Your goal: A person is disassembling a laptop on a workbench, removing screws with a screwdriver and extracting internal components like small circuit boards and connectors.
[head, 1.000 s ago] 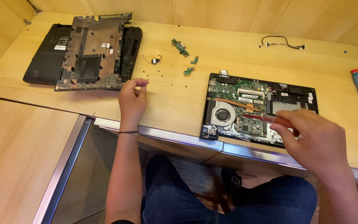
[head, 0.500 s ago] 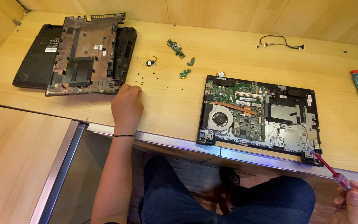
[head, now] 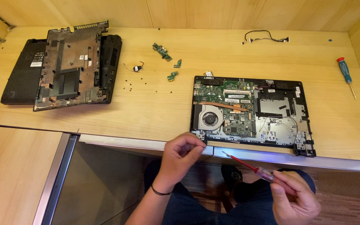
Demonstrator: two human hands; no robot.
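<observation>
Head view: the left hand (head: 180,156) is raised at the near edge of the desk (head: 155,108), just beside the front left corner of the opened laptop (head: 251,114). Its thumb and fingertips are pinched together; whether they hold anything cannot be told. The right hand (head: 294,200) is below the desk edge, above the lap, closed around the handle of a red screwdriver (head: 257,170). The shaft points up and left, toward the left hand, with the tip clear of the laptop. The laptop lies flat with its underside exposed, showing the fan (head: 210,118) at the left and the green board (head: 238,112) beside it. At the far left of the desk, a removed bottom cover (head: 69,66) rests on another black laptop part (head: 21,77). Small screws (head: 134,83) are scattered between the cover and the laptop. Three small green boards (head: 167,62) lie near them, with a small cabled part (head: 136,68) close by. A black cable (head: 265,37) lies at the back. A blue screwdriver (head: 346,73) lies at the right, well apart from both hands.
</observation>
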